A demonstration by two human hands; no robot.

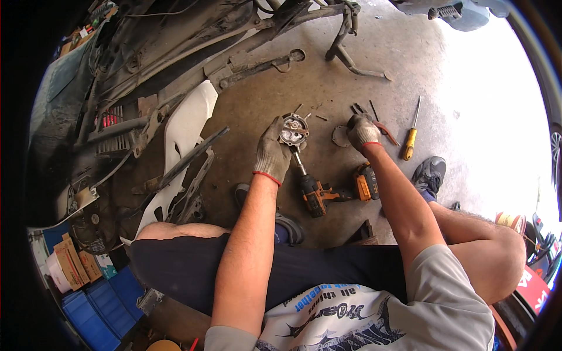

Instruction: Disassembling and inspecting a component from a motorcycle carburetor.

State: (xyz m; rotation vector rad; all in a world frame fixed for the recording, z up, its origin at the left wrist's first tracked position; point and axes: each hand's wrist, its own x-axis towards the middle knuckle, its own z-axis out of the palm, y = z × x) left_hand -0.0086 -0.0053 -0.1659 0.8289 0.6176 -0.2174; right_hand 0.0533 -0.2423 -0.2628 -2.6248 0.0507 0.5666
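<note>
My left hand (pixel 271 153), in a grey work glove, grips a round metal mechanical part (pixel 293 130) held above the concrete floor. Just under that part lies an orange and black cordless drill (pixel 316 195), its long bit pointing up toward the part. My right hand (pixel 362 131), also gloved, reaches down to the floor beside a flat round gasket-like ring (pixel 340 136). Whether its fingers pinch a small piece is hidden. Pliers with red handles (pixel 383 130) lie right next to that hand.
A yellow-handled screwdriver (pixel 410 138) lies on the floor at the right. Dirty vehicle body panels and a white panel (pixel 184 140) fill the left. A long wrench (pixel 263 66) and a bent metal bracket (pixel 351 55) lie farther off. Blue crates (pixel 102 304) sit at lower left.
</note>
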